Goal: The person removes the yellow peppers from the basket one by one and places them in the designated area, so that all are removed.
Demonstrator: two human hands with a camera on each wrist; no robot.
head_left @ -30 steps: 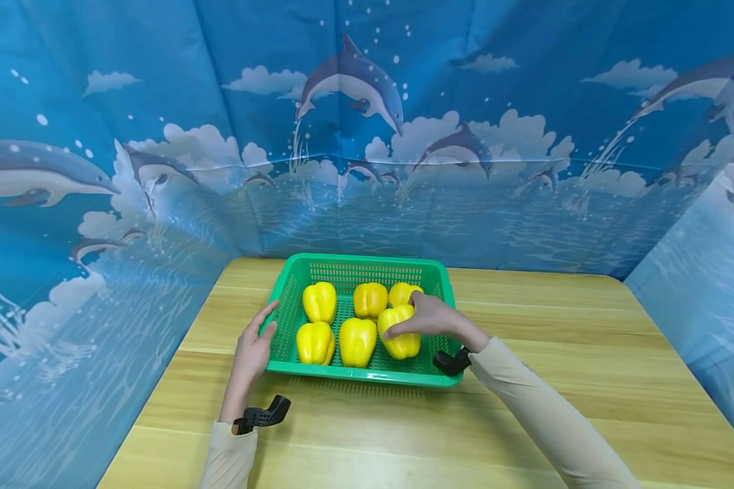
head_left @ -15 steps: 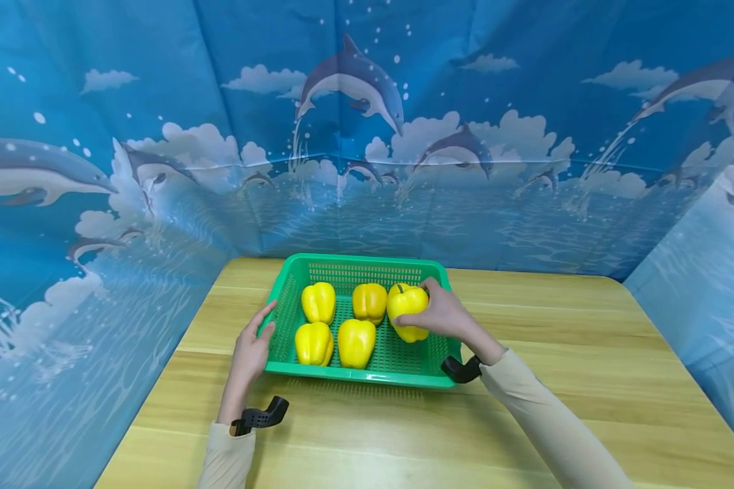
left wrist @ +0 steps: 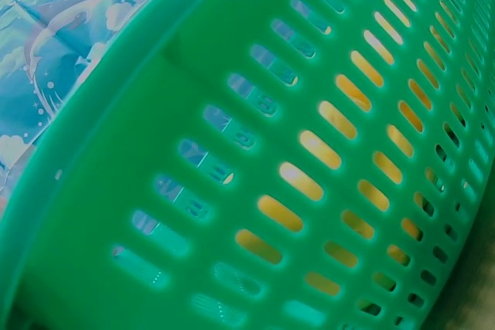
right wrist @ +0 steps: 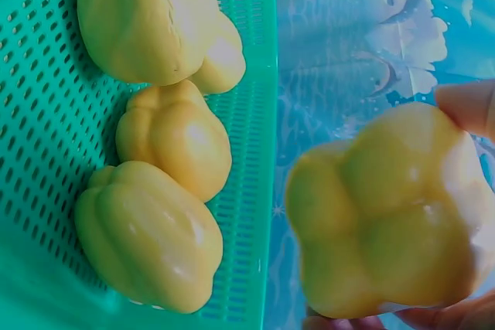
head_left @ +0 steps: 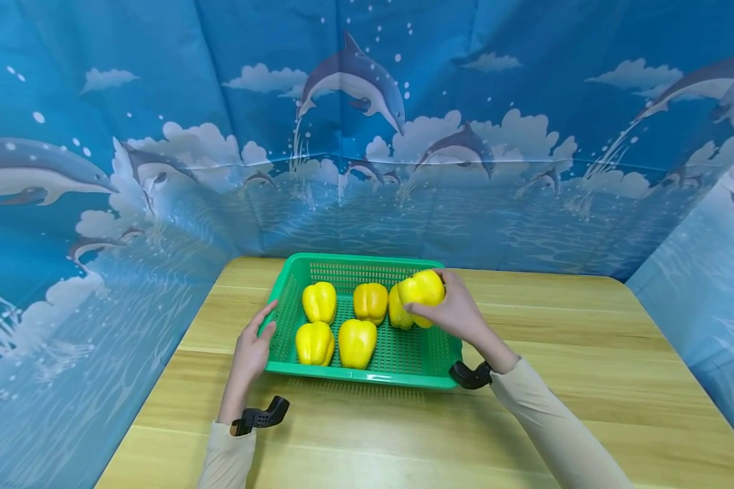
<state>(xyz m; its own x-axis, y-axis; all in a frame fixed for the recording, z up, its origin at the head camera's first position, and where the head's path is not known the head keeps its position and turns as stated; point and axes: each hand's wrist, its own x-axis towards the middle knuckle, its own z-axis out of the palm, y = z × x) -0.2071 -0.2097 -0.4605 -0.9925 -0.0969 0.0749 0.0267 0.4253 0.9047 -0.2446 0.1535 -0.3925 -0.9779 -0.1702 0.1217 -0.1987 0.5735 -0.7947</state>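
Observation:
My right hand (head_left: 461, 312) grips a yellow bell pepper (head_left: 423, 289) over the back right of the green basket (head_left: 355, 375). In the right wrist view the lobed bottom of this held pepper (right wrist: 379, 218) faces the camera, fingers at its edges. It partly hides another yellow pepper (head_left: 397, 309) lying in the basket. My left hand (head_left: 252, 350) rests against the basket's left side, fingers fairly straight along the rim. The left wrist view shows the slotted basket wall (left wrist: 93, 214), with yellow showing through the slots; no fingers show there.
Several more yellow bell peppers (head_left: 357, 344) lie in the basket, toward its left and middle. The basket stands on a wooden table (head_left: 355, 441) near its back edge. A blue dolphin-print curtain (head_left: 367, 204) hangs behind and at both sides.
My right hand has lifted the bell pepper from the basket's front right, moving back and to the right and tilting it. The left hand stays at the rim.

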